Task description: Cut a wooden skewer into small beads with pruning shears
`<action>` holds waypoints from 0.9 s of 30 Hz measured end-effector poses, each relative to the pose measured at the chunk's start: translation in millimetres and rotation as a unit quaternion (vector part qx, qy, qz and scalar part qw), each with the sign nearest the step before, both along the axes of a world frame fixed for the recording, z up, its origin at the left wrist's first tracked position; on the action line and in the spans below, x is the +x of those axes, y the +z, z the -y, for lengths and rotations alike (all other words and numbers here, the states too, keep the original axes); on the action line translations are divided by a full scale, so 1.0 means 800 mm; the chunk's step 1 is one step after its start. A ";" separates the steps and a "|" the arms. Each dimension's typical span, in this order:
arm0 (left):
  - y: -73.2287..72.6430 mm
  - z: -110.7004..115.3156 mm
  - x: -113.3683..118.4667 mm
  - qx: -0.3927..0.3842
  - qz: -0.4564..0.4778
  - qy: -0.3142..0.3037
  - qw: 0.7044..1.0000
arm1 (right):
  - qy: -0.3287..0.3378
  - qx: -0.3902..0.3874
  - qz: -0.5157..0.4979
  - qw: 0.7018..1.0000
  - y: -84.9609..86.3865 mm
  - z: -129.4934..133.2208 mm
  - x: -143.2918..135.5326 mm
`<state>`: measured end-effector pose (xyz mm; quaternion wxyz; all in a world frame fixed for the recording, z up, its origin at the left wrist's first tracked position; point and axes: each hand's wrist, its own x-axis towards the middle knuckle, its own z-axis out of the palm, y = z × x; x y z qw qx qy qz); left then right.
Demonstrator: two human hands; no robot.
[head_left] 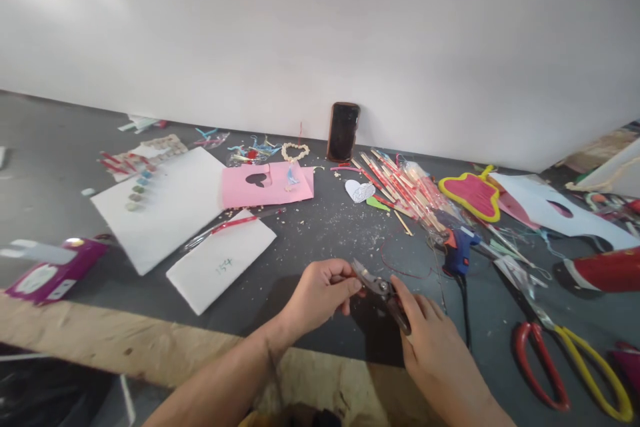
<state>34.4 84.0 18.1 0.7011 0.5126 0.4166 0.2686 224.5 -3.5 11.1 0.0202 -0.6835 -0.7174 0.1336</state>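
Left hand [325, 290]: over the desk [310, 234] just in from the middle of its front edge, thumb and forefinger pressed together; whatever sits between them is too small for me to make out.
Right hand [440, 340]: wrapped around the handles of the snips, to the right of the other hand, the forearm crossing the front edge.
Snips [383, 288]: held above the desk near its front edge, dark-handled, blade tip pointing up and left, right beside the left fingertips (touching or not, I can't tell from here).
Pale crumbs: scattered across the middle of the desk, beyond both hands.
Phone [343, 130]: leaning upright against the wall [250, 40] at the back edge.
Bead heart [285, 150]: near the back edge, left of the phone, behind the pink card [237, 190].
Paper heart [359, 191]: white with dark drawing on it, in front of the phone.
Sticks [400, 187]: a loose, red-marked heap to the right of the paper heart.
Glue gun [460, 250]: blue, in front of the heap, its cord running toward the front edge.
Scissors [545, 320]: large, one red handle and one yellow, by the front right corner.
White sheet [165, 204]: on the left half, a row of small pots along it.
Purple box [83, 254]: at the front left, close to the wooden front edge.
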 end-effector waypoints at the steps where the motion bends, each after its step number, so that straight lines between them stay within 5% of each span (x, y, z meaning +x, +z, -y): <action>1: 0.001 0.001 0.000 0.015 -0.003 0.005 1.000 | 0.002 0.007 -0.002 1.000 0.000 0.001 -0.001; 12: -0.005 0.003 -0.007 -0.050 0.115 -0.026 0.992 | 0.007 0.016 -0.012 1.000 0.002 0.012 -0.004; 27: -0.003 0.000 -0.003 -0.093 0.093 -0.008 0.991 | 0.017 -0.066 -0.052 0.996 0.003 0.002 -0.001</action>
